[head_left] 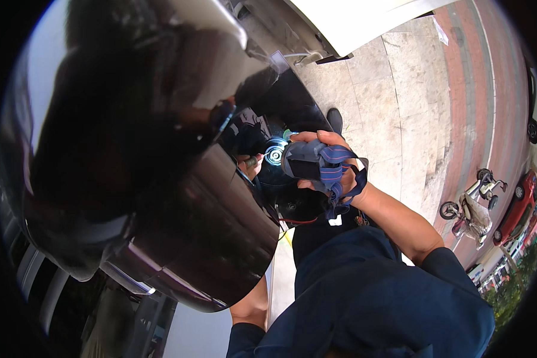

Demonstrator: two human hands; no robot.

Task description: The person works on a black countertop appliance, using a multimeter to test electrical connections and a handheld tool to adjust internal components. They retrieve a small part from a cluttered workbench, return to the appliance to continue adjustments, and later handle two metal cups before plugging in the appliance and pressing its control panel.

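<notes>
My right hand (340, 156) is wrapped round a dark headlamp (301, 160) whose blue elastic straps (340, 173) hang loosely over the fingers. Bright blue-white rings of light (275, 155) show just in front of it, on a glossy black panel (286, 98). My left forearm passes beneath a large, shiny dark vehicle panel (215, 238), which covers most of that hand. Only some fingers of my left hand (253, 168) appear past its edge, bent near the rings; what they grip cannot be made out. Below the headlamp runs a thin red wire (298, 221).
A white panel (364, 21) juts in at the top. Pale paving (394, 95) lies to the right, with a dark shoe (335, 120) on it. Beyond are a striped reddish road, a three-wheeled vehicle (474, 209) and a red car (517, 207).
</notes>
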